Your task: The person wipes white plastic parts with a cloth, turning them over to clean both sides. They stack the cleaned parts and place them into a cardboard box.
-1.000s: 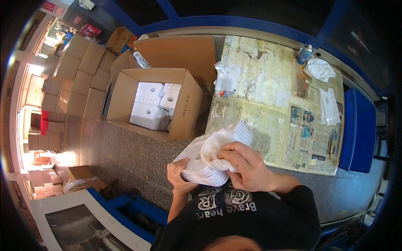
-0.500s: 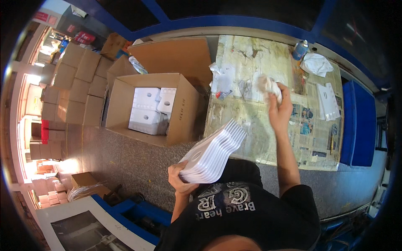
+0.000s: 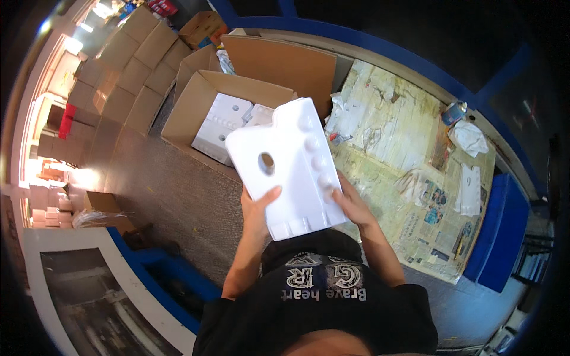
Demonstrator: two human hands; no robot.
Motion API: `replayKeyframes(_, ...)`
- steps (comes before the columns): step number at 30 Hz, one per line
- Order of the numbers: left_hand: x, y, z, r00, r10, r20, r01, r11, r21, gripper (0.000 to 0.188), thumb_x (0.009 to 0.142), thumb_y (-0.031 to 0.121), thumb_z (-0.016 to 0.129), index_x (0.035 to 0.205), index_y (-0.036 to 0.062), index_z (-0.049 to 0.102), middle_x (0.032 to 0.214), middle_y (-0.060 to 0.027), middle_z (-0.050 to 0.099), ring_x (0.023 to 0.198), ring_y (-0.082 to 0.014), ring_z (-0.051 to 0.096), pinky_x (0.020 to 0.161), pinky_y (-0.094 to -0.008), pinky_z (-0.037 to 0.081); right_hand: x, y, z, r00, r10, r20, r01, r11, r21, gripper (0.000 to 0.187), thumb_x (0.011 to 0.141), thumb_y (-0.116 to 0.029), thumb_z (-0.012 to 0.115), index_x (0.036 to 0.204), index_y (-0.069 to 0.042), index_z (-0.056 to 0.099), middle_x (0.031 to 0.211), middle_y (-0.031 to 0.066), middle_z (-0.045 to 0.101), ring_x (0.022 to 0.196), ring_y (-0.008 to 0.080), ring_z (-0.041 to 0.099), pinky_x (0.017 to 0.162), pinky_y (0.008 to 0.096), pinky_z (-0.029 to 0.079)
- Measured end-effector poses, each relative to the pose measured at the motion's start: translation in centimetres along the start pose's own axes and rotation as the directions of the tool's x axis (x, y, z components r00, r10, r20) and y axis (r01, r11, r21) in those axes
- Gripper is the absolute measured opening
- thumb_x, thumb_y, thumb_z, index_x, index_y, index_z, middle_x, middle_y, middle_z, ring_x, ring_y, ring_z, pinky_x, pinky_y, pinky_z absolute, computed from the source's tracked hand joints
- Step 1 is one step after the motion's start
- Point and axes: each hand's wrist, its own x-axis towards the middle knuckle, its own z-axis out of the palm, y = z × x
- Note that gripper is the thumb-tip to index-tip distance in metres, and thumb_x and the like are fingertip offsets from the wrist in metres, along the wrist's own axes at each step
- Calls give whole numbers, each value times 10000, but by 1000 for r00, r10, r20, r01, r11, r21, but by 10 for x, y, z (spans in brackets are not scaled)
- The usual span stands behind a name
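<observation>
A stack of white plastic paint palettes (image 3: 291, 172), each with an oval thumb hole and a row of round wells, is held up in front of my body. My left hand (image 3: 258, 210) grips its lower left edge, thumb lying on the top palette. At the right edge my right hand (image 3: 353, 204) closes on the stack, thumb near the wells. Beyond it an open cardboard box (image 3: 184, 118) holds more white palettes (image 3: 222, 121), partly hidden by the stack. A crumpled whitish cloth (image 3: 412, 185) lies on the table, apart from my right hand.
The paper-covered table (image 3: 380, 136) carries a blue spray can (image 3: 454, 113), a white bundle (image 3: 469, 139) and flat white pieces (image 3: 469, 190). A blue bin (image 3: 499, 231) stands at its right. Stacked cartons (image 3: 127, 71) fill the far left; a machine (image 3: 83, 296) is lower left.
My right hand has let go of the cloth onto the table and taken hold of the palette stack. The stack has turned so its top face shows. The view has shifted.
</observation>
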Motion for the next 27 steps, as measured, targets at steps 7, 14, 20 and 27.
replayKeyframes(7, 35, 30, 16, 975, -76, 211, 10, 955, 296, 686, 778, 380, 764, 1166, -122, 503, 1004, -182, 643, 906, -251, 661, 776, -340, 532, 16, 12, -1, 871, 492, -3, -413, 735, 538, 549, 894, -314, 605, 1293, 48, 500, 1135, 149, 642, 1003, 249, 645, 879, 381, 520)
replayKeyframes(14, 56, 58, 41, 870, 31, 492, -367, 707, 604, 932, 784, 724, 578, 1084, -150, 456, 1000, -338, 623, 935, -386, 664, 823, -413, 512, -7, 39, -7, 935, 347, -73, -158, 593, 790, 462, 935, -259, 545, 1290, 36, 514, 1181, 149, 649, 1024, 265, 658, 927, 397, 523)
replayKeyframes(20, 57, 69, 54, 846, -28, 533, -344, 735, 584, 874, 810, 728, 542, 1039, -114, 491, 988, -321, 636, 929, -389, 661, 833, -416, 501, -16, 30, -30, 962, 215, -169, -22, 676, 737, 467, 936, -227, 549, 1312, 44, 497, 1209, 154, 637, 1057, 269, 646, 939, 400, 521)
replayKeyframes(27, 64, 43, 37, 728, -123, 674, 68, 992, 108, 809, 857, 525, 668, 1305, -105, 429, 1202, -173, 580, 1084, -202, 583, 940, -321, 456, -21, -51, 8, 885, 145, -441, -74, 982, 174, 602, 886, -169, 621, 1390, 62, 384, 1250, 210, 581, 1078, 268, 622, 919, 361, 510)
